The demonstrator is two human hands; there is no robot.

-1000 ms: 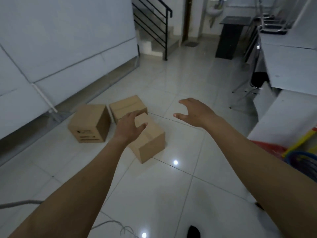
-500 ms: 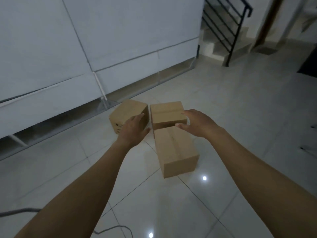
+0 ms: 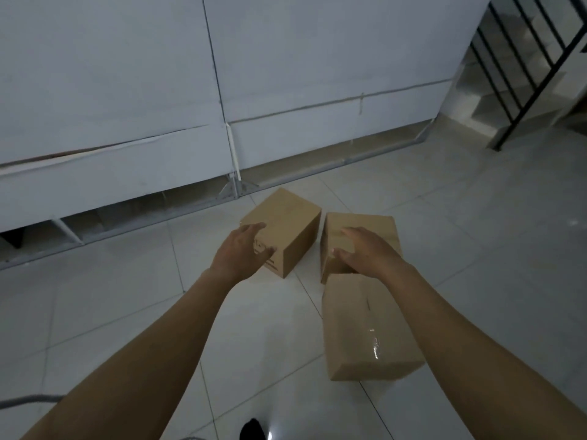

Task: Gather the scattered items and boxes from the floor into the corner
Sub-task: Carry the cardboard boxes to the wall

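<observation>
three boxes sit on the glossy white tiled floor [image 3: 127, 312], just in front of the white panelled wall [image 3: 286, 58]. the left hand [image 3: 244, 252] hangs at the near upper edge of the cube-like brown cardboard box [image 3: 286, 223] on the left. the right hand [image 3: 365, 252] is over the squat brown cardboard box [image 3: 368, 227] beside it. each grip is wide, fingers straight and spread, with nothing held. i cannot tell whether either palm touches card yet.

judged from this, the step is taking hold of a box to move it. it would go best with palms pressed flat on opposite faces, low enough that the box does not tip. lifting looks better than dragging, since the tiles look slick.

the cube-like box stands cornerwise, one vertical edge toward the person and its printed face turned near-left. the long brown cardboard box [image 3: 365, 328] lies nearest. its long axis runs away from the person toward the wall, and the taped seam along its top runs the same way. its far end is against the squat box.
</observation>
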